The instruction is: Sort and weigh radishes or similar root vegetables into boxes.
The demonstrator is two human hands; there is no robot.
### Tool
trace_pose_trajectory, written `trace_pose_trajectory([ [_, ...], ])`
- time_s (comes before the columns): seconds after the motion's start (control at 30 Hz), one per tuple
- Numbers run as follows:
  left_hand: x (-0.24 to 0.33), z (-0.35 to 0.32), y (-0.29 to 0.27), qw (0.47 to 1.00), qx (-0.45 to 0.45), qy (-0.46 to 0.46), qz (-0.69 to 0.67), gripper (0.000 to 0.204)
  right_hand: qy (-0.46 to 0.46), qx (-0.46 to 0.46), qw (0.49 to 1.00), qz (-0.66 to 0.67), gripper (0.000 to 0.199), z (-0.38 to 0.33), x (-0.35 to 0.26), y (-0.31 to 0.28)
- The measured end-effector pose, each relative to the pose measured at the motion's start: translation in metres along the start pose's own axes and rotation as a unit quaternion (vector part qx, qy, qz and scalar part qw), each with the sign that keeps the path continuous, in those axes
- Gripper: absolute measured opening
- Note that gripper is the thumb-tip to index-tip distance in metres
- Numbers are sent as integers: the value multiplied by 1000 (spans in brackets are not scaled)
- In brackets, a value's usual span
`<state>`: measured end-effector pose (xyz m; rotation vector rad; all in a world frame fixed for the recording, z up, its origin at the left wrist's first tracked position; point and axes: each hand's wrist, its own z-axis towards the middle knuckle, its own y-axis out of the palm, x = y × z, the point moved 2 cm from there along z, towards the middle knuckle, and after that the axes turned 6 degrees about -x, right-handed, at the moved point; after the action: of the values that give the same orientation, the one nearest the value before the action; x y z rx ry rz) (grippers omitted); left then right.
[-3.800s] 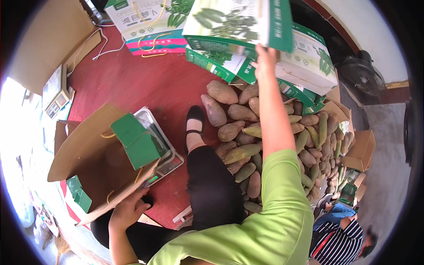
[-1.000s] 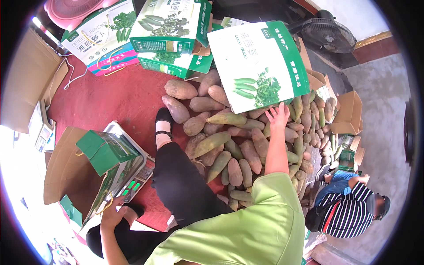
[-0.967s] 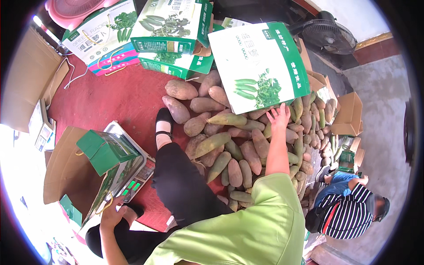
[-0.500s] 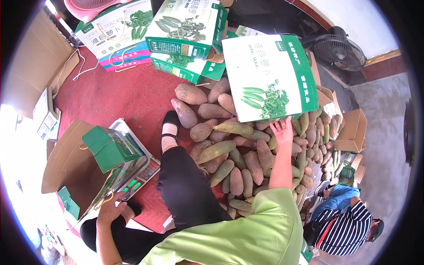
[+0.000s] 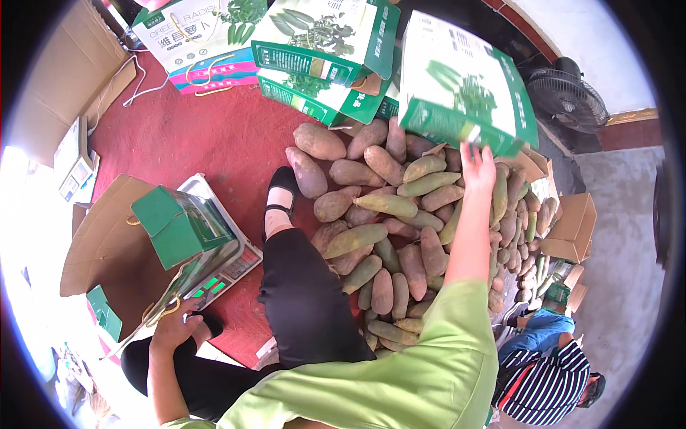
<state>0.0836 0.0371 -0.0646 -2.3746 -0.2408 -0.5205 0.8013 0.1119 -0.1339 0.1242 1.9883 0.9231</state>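
Note:
My right hand (image 5: pixel 477 168) reaches out over the pile of radishes (image 5: pixel 411 268), green and reddish-brown. Its fingers are stretched and spread against the near edge of a white and green carton (image 5: pixel 464 86), which sits tilted at the pile's far side. Low on the left, my left hand (image 5: pixel 175 327) is closed at the rim of an open carton (image 5: pixel 118 250), beside its yellow cord handle (image 5: pixel 163 314). That carton leans over with its flaps out, on a flat scale (image 5: pixel 246 259) with lit green displays.
More printed cartons (image 5: pixel 314 43) stand at the back, next to a carton with a pink band (image 5: pixel 214 71). A black fan (image 5: pixel 572 96) stands at far right. Brown boxes (image 5: pixel 572 225) lie right of the pile. A person in a striped shirt (image 5: pixel 547 379) bends at lower right.
The white and green carton has moved away and to the right, tilting, with my right hand following at its edge. More radishes show where it was. My left hand stays by the open carton.

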Motion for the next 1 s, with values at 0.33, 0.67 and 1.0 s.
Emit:
trace_pose_trajectory([
  [0.33,8,-1,0,1000,7,29,6,44,103,-59,929,-350,32,-20,84,-10],
  [0.67,43,-22,-22,992,16,117,-31,45,30,-266,708,-654,35,-204,160,-122],
  [1.0,56,-107,-64,895,325,294,-87,28,-165,-381,272,-868,68,-276,176,-85],
])
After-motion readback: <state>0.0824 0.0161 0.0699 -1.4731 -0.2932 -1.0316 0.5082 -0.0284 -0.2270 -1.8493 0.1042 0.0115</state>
